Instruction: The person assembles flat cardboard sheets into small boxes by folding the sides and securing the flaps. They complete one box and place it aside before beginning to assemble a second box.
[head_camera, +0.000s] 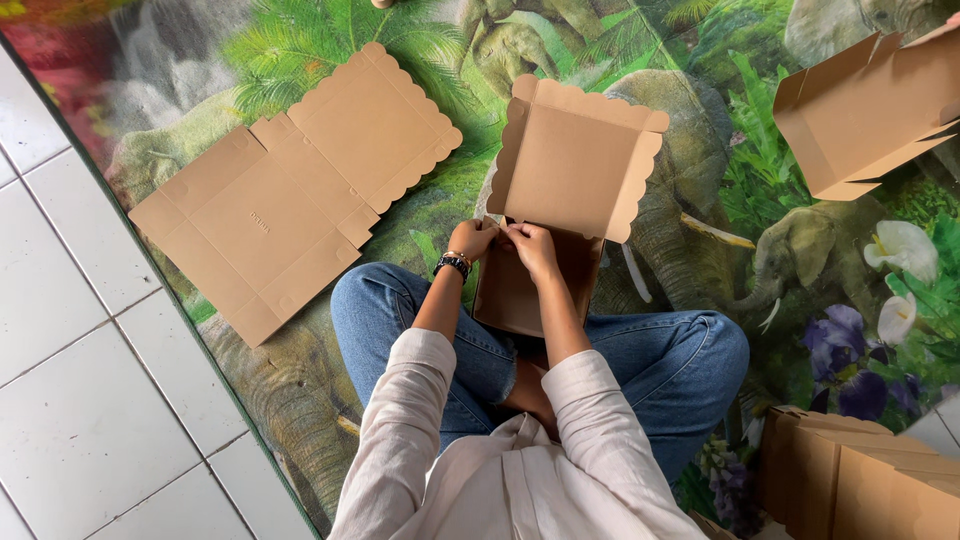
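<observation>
Left hand: grip pinched on box near wall, steadying the fold.
Right hand: pinched alongside, same wall.
Flat blank: on mat, within reach.

I wore a loose, pale cream shirt with long sleeves pushed up above the elbows. Below the shirt were blue jeans, frayed open at one knee. Just above the shirt's left cuff, a dark beaded bracelet circled my wrist.
</observation>
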